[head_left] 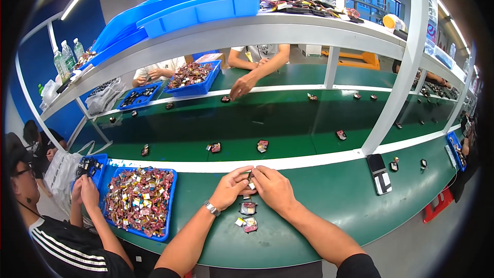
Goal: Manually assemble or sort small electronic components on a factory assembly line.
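My left hand (pixel 231 188), with a metal-banded watch at its wrist, and my right hand (pixel 274 188) meet over the green tabletop. Their fingers close on a small dark electronic part (pixel 251 179) with a white patch, mostly covered by the fingers. Just below the hands lie a black-framed part (pixel 248 208) and, nearer me, a reddish circuit board part (pixel 250 224) with a white and yellow tab. A blue tray (pixel 173 195) heaped with small red circuit boards stands left of my left forearm.
A co-worker's hands (pixel 86 193) work at the left beside a smaller blue tray (pixel 104 167). Past the white rail, several parts lie on the green belt (pixel 298 146). A white post (pixel 393 67) and an overhead shelf (pixel 309 30) bound the far side. An open black case (pixel 379 174) lies right.
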The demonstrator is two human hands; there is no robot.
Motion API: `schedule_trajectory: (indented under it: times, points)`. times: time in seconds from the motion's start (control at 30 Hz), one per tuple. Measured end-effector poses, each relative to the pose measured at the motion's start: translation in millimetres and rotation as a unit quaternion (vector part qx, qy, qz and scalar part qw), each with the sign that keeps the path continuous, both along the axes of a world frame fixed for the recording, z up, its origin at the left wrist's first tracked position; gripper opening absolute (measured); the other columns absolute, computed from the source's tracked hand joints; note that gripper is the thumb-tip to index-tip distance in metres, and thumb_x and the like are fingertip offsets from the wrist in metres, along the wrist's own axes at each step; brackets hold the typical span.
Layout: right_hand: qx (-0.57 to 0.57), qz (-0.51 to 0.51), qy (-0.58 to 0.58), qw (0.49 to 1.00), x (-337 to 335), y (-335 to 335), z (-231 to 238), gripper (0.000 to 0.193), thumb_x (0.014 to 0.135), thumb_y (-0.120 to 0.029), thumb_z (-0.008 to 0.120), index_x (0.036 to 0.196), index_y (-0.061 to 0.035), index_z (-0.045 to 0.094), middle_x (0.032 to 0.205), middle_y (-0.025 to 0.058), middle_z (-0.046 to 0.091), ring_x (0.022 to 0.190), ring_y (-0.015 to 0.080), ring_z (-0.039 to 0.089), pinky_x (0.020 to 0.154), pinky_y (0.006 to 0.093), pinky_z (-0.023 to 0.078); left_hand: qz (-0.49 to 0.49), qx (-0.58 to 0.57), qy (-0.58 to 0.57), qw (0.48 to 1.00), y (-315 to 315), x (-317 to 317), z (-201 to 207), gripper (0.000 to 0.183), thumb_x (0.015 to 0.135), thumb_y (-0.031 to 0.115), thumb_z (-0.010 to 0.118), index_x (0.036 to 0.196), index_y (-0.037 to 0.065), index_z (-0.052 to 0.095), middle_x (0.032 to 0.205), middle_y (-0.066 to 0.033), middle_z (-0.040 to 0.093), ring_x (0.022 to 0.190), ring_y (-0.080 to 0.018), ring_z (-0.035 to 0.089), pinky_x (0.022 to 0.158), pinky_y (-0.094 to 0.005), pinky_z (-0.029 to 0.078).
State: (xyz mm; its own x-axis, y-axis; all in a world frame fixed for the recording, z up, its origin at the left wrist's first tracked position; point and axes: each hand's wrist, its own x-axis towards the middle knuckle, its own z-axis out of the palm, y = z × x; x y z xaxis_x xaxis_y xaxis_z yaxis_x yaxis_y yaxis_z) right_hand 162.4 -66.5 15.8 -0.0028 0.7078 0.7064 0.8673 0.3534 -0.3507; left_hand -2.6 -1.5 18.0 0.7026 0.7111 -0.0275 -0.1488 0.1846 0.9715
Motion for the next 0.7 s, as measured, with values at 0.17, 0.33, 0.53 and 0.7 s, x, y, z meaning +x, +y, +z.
schedule_trajectory:
  times: [0.17, 0.33, 0.53, 0.7]
  points:
    - [0.008, 0.022, -0.024, 0.999, 7.3, -0.3, 6.0, 0.022, 0.08, -0.011, 0.07, 0.101, -0.0065, 0.068, 0.108, 0.0097, 0.067, 0.088, 0.0247, 0.068, 0.071, 0.0342, 0.058, 0.013, -0.013, 0.007, 1.0, 0.3, 1.6, -1.5, 0.041, 0.098, 0.004, 0.05, 0.138, 0.001, 0.044, 0.127, -0.013, 0.057, 0.109, -0.0187, 0.061, 0.09, -0.0317, 0.056]
    - [0.022, 0.043, -0.033, 0.998, 10.8, -0.8, 8.2, 0.016, 0.08, -0.01, 0.07, 0.095, -0.0062, 0.068, 0.108, 0.0092, 0.067, 0.088, 0.0246, 0.068, 0.069, 0.0336, 0.058, 0.026, -0.02, 0.0, 0.999, 2.0, -1.5, -2.9, 0.036, 0.097, 0.003, 0.051, 0.133, 0.001, 0.047, 0.122, -0.0113, 0.06, 0.104, -0.0167, 0.063, 0.086, -0.0295, 0.057]
    - [0.013, 0.099, 0.036, 0.994, 17.0, 2.5, 10.6, 0.014, 0.076, -0.011, 0.074, 0.087, -0.0066, 0.066, 0.104, 0.0081, 0.065, 0.092, 0.0244, 0.064, 0.073, 0.0348, 0.055, 0.018, -0.045, -0.021, 0.999, 4.9, -2.6, -7.7, 0.027, 0.098, 0.005, 0.051, 0.125, 0.002, 0.05, 0.12, -0.0109, 0.063, 0.101, -0.0152, 0.064, 0.082, -0.0276, 0.058]
    - [-0.03, 0.05, 0.046, 0.997, 2.9, -5.5, 18.3, 0.022, 0.074, -0.014, 0.077, 0.09, -0.0067, 0.064, 0.099, 0.0085, 0.061, 0.091, 0.0263, 0.062, 0.072, 0.0358, 0.054, 0.031, -0.048, -0.021, 0.998, 5.9, -2.5, -9.6, 0.024, 0.099, 0.005, 0.05, 0.123, 0.002, 0.05, 0.12, -0.0126, 0.063, 0.103, -0.016, 0.064, 0.083, -0.0282, 0.058]
